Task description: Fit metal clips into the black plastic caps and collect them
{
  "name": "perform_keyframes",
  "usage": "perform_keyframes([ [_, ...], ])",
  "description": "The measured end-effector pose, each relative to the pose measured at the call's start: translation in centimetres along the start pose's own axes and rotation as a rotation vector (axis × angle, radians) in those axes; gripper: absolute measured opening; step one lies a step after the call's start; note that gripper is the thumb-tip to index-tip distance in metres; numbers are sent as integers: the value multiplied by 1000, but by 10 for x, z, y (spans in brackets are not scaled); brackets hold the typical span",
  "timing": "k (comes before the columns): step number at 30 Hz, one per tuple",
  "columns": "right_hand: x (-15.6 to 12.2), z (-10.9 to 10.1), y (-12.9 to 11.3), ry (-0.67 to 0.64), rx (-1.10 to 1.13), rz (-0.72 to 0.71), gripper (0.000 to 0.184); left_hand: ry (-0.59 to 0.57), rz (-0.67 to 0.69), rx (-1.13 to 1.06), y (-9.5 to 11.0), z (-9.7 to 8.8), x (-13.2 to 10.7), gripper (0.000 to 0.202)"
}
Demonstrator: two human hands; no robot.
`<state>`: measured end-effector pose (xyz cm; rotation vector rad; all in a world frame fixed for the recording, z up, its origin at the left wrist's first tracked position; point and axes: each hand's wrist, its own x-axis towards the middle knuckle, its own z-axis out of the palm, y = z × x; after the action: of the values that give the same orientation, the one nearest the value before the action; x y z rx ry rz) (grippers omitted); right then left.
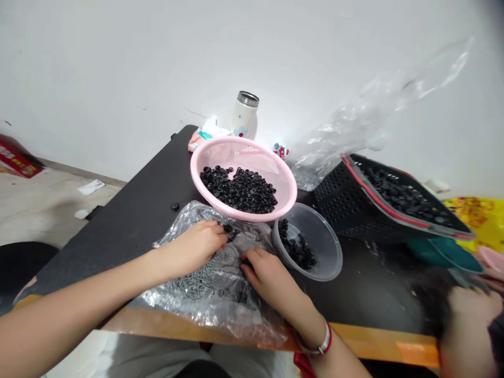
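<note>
A clear plastic bag (232, 307) lies flat in front of me, with many small grey metal screws (197, 283) on it. My left hand (202, 242) is closed over the bag's upper part, fingertips beside some small black pieces (228, 229). What it pinches is hidden. Across from it, my right hand (268, 270) has its fingers curled together above the bag, near the screws; whatever they hold is too small to name. Beyond the bag stands a pink mesh basket (289, 184) heaped with small round black plastic parts (240, 189). A clear plastic bowl (328, 252) at right holds small black parts (295, 247).
A dark basket with red handles (338, 202), full of black parts, stands right. Behind are a white bottle (244, 115), a tissue pack (199, 137) and clear plastic film (346, 126). Another person's hand (472, 310) is at far right, near a teal container (444, 253).
</note>
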<state>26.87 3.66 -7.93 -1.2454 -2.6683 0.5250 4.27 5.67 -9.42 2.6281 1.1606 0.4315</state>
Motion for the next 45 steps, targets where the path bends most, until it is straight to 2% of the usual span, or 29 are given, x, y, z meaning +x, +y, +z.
perform_keyframes([
  [6, 0, 4, 4, 11, 15, 73, 15, -84, -18, -6, 2, -7, 2, 15],
  [11, 1, 6, 4, -11, -14, 119, 21, -108, -29, 2, 1, -7, 2, 6],
  [16, 1, 4, 3, 1, -11, 122, 25, -96, -3, 34, 0, -3, 1, 13],
  [21, 1, 1, -2, -53, -51, 143, 23, -85, 4, 28, -3, 1, 1, 20],
  [26, 1, 1, -4, -83, -111, 169, 25, -9, -89, -111, 4, -7, 1, 24],
  [32, 1, 6, -2, -44, -82, 172, 23, -2, -299, -465, 15, -11, 2, 21],
  [35, 0, 8, 1, 28, 12, 128, 16, -23, -393, -725, 14, -5, 4, 19],
  [39, 0, 10, 2, 229, 321, -4, 10, -24, -497, -1104, 13, 1, 6, 21],
  [42, 3, 11, -1, 319, 565, -29, 10, 60, -499, -1243, 16, 0, 7, 31],
  [45, 6, 14, -4, 331, 821, 62, 16, 82, -478, -1270, 20, -2, 7, 32],
])
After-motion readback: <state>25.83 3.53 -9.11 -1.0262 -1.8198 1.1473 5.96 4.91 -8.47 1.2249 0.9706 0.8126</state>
